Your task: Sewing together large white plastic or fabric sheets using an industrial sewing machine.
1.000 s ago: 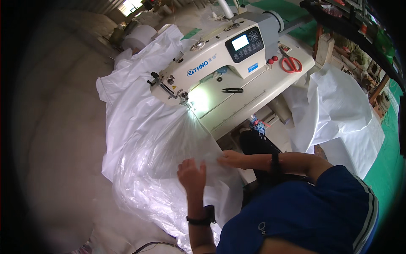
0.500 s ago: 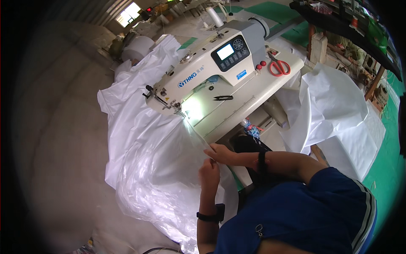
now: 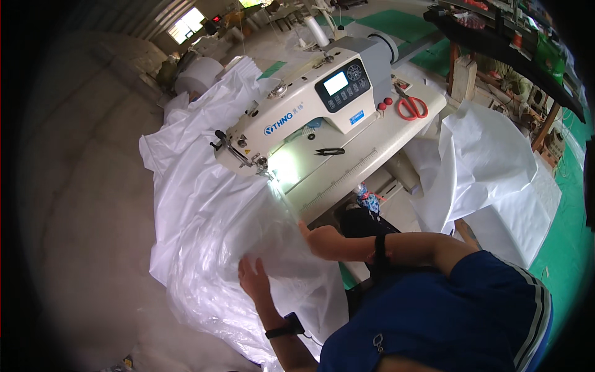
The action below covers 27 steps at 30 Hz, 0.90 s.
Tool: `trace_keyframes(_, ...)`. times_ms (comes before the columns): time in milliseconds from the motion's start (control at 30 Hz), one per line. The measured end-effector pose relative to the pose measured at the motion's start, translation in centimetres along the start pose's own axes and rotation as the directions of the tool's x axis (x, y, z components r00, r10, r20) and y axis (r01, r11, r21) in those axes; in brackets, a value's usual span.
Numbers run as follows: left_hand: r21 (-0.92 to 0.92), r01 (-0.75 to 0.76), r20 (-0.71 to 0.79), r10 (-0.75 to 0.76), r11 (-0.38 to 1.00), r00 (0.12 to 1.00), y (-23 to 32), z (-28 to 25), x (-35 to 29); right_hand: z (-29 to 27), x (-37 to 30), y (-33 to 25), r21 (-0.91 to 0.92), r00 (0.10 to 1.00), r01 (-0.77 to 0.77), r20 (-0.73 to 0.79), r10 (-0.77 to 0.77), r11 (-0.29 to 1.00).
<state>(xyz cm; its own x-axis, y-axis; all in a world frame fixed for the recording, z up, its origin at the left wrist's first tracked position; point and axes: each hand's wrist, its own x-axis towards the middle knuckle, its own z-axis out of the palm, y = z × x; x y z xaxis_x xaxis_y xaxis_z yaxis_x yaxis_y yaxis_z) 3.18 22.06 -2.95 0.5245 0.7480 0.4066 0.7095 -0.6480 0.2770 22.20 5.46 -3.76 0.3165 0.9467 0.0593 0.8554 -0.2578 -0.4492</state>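
A large translucent white plastic sheet (image 3: 214, 248) runs from the needle area of a white sewing machine (image 3: 297, 102) down toward me. My left hand (image 3: 255, 282) rests over the sheet with its fingers spread, holding nothing. Near the front edge of the machine table, my right hand (image 3: 321, 240) is at the sheet's right-hand edge. One fingertip points up toward the needle, and the other fingers are mostly hidden; they appear closed on the edge. Between that hand and the lit needle, the sheet's edge runs nearly straight.
On the machine table (image 3: 353, 168) lie black thread snips (image 3: 329, 151) and red-handled scissors (image 3: 411, 106). A white thread spool (image 3: 317, 31) stands behind the machine. More white sheeting (image 3: 489, 167) hangs at the right, beside a cluttered dark rack (image 3: 508, 59).
My left hand has let go of the sheet's edge, moved left and down, and spread its fingers. My right hand has shifted slightly down. The view has tilted a little.
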Motion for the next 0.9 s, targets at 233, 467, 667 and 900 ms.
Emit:
trace_keyframes(233, 0.198, 0.060, 0.099, -0.081, 0.978, 0.992, -7.5, 2.0, 3.1, -0.6, 3.1, 0.0, -0.122, 0.998, -0.030, -0.066, 0.022, 0.992)
trace_keyframes(467, 0.288, 0.066, 0.218, -0.133, 0.955, 0.967, -8.3, 2.8, 8.7, -1.6, 8.2, -0.1, -0.309, 0.993, -0.062, -0.110, 0.029, 0.949)
trace_keyframes(667, 0.243, 0.038, 0.262, -0.104, 0.969, 0.959, -7.4, 3.1, 12.6, -2.7, 12.2, 0.6, -0.304, 0.996, -0.094, -0.024, 0.091, 0.948)
trace_keyframes(900, 0.263, 0.051, 0.304, -0.133, 0.963, 0.943, -7.5, 4.7, 16.5, -3.4, 15.1, 1.4, -0.271, 0.994, -0.104, -0.001, 0.108, 0.957)
